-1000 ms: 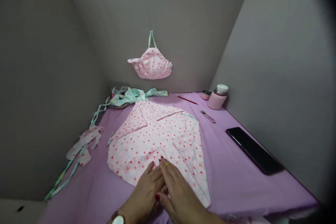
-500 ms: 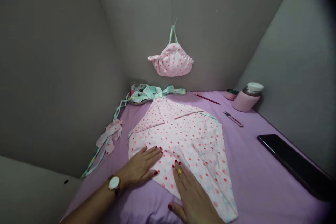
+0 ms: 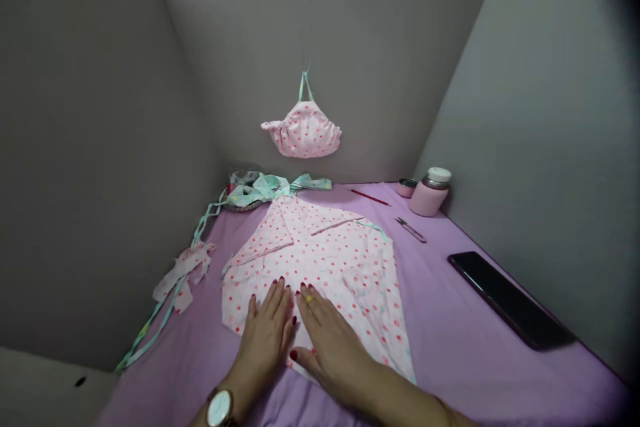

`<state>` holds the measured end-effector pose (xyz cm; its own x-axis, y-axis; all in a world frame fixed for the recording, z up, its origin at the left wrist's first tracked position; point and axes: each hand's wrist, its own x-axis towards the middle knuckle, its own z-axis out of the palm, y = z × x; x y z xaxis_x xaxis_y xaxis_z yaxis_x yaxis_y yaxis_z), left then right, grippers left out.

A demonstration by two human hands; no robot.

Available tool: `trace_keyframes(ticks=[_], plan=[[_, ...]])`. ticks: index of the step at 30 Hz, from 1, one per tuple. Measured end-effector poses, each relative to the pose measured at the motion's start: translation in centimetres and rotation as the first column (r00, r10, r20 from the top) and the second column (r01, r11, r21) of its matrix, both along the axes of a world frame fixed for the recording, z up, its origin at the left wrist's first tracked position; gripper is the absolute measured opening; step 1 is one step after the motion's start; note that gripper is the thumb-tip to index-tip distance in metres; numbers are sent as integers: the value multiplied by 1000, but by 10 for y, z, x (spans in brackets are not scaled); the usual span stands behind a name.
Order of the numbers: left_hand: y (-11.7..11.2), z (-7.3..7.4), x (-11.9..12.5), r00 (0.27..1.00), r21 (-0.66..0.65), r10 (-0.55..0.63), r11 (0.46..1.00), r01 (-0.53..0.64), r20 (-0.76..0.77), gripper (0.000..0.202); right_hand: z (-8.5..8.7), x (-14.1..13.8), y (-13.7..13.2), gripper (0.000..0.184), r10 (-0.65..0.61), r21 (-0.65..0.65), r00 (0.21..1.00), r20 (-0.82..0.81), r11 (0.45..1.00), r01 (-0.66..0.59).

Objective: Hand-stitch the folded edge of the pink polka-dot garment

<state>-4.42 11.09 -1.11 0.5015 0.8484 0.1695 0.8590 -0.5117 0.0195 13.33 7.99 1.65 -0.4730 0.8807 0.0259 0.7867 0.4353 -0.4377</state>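
Observation:
A pink fabric piece with red dots lies spread flat on the purple table cloth. My left hand, with a watch on the wrist, rests flat on the fabric's near edge, fingers stretched out. My right hand, with a yellow ring, lies flat right beside it, also open, fingers pointing away from me. The two hands almost touch at the fingertips. Neither holds anything.
A small dotted pink garment hangs on a thread at the back wall. Mint ribbon and scraps lie behind the fabric, more scraps at the left. A pink jar, thread snips, a red pencil and a black phone lie at the right.
My hands, spread apart on the fabric half a second ago, have come back together at its near middle. The view shifted slightly.

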Motion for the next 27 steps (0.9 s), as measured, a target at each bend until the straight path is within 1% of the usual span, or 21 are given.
trace_keyframes(ticks=[2,4,7,10,12,15,19,21,23,25,27], plan=[[0,-11,3,1000,33,12,999,-12,-10,49,-2,-1,14,75,15,-35,1000,17,999,-14],[2,-18,-3,999,54,-41,998,41,-14,54,-7,2,22,75,34,-71,999,33,997,-32],[5,-23,-18,995,97,-92,991,94,-30,63,-12,6,22,77,39,-74,999,28,997,-37],[5,-24,-33,996,107,-68,991,75,-65,67,-12,8,20,80,33,-82,999,10,996,-32],[4,-24,-40,997,76,-25,997,31,-77,65,-11,8,19,81,31,-88,1000,2,996,-31],[3,-20,-47,996,-25,34,999,-36,-82,62,-11,6,19,80,13,-77,1000,0,997,-13],[4,-12,-52,989,-119,118,985,-128,-88,65,-10,1,16,78,-4,-4,1000,-19,1000,4],[4,-8,-48,979,-123,163,976,-178,-122,63,-5,3,15,74,-6,26,999,-37,1000,7],[2,-4,-38,974,-82,180,978,-193,-137,56,2,14,13,68,-24,56,998,-59,998,27],[-3,1,-19,985,-22,147,989,-149,-86,51,11,36,7,62,-94,102,991,-100,989,104],[-8,6,8,998,8,59,998,-59,-4,49,19,64,-2,58,-211,146,963,-170,961,236]])
